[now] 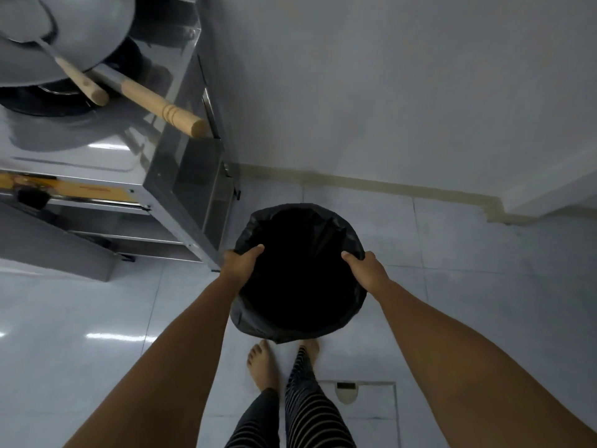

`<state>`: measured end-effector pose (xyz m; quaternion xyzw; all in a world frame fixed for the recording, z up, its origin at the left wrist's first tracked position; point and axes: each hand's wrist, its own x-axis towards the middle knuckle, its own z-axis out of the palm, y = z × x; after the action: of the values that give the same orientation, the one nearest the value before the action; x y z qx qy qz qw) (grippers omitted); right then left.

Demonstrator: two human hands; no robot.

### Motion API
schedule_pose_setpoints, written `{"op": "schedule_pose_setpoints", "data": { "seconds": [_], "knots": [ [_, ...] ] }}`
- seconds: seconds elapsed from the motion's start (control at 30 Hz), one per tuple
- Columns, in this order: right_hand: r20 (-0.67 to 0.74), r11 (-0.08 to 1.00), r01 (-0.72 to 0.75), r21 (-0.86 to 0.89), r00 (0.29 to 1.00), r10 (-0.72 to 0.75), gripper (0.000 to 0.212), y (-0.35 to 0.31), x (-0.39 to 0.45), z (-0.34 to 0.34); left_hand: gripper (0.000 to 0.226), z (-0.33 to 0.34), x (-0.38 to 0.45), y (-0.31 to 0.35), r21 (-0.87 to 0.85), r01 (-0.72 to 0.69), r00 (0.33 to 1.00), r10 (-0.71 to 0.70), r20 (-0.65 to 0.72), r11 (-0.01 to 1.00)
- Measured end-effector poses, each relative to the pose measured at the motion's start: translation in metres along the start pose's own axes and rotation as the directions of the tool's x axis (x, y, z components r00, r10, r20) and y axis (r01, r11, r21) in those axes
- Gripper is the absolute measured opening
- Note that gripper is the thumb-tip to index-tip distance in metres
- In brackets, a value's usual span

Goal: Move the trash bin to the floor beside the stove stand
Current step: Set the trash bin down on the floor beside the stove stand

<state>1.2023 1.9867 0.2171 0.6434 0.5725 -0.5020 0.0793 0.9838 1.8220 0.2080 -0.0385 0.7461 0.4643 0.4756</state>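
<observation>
Over the tiled floor (pixel 484 302), just beside the front corner of the stove stand (pixel 181 176), we grip one trash bin (pixel 298 273) lined with a black bag, both arms stretched forward and down. Our left hand (pixel 240 265) clamps the rim's left side, our right hand (pixel 365 266) the right side, thumbs hooked inside the rim. Whether the bin touches the floor we cannot tell. On the stand we count one wok (pixel 61 37) and two wooden handles (pixel 158 103); below, our two bare feet (pixel 261 363)

trash bin (pixel 298 273) right of stove stand (pixel 181 176) | wok (pixel 61 37) on stand
</observation>
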Motion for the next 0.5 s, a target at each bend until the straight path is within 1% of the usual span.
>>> {"op": "schedule_pose_setpoints", "data": {
  "seconds": [0.03, 0.1, 0.13, 0.2, 0.27, 0.37, 0.5],
  "knots": [
    [0.014, 1.0, -0.007, -0.006, 1.0, 0.007, 0.084, -0.004, 0.02, 0.005, 0.102, 0.005, 0.018, 0.003, -0.011, 0.017, 1.0, -0.017, -0.009, 1.0],
    [0.022, 1.0, -0.014, -0.026, 1.0, 0.014, 0.093, -0.01, 0.059, 0.013, 0.08, 0.017, 0.054, 0.005, 0.003, 0.014, 1.0, -0.014, -0.028, 1.0],
    [0.027, 0.999, -0.013, -0.039, 1.0, 0.014, 0.094, -0.007, 0.084, 0.02, 0.072, 0.023, 0.073, 0.002, 0.025, 0.018, 0.999, -0.017, -0.039, 1.0],
    [0.007, 0.998, -0.022, -0.064, 1.0, 0.023, 0.089, -0.006, 0.12, 0.032, 0.065, 0.032, 0.11, -0.004, 0.062, 0.028, 0.999, -0.026, -0.041, 0.998],
    [0.007, 0.997, -0.028, -0.073, 1.0, 0.028, 0.085, -0.005, 0.153, 0.048, 0.065, 0.038, 0.15, -0.02, 0.081, 0.05, 0.998, -0.048, -0.033, 0.995],
    [0.037, 0.997, -0.03, -0.071, 0.999, 0.033, 0.086, 0.007, 0.21, 0.075, 0.071, 0.042, 0.214, -0.049, 0.089, 0.097, 0.994, -0.093, -0.052, 0.991],
    [0.034, 0.999, -0.031, -0.042, 0.999, 0.032, 0.086, 0.023, 0.277, 0.11, 0.077, 0.053, 0.284, -0.081, 0.099, 0.095, 0.994, -0.09, -0.058, 0.991]
  ]
}}
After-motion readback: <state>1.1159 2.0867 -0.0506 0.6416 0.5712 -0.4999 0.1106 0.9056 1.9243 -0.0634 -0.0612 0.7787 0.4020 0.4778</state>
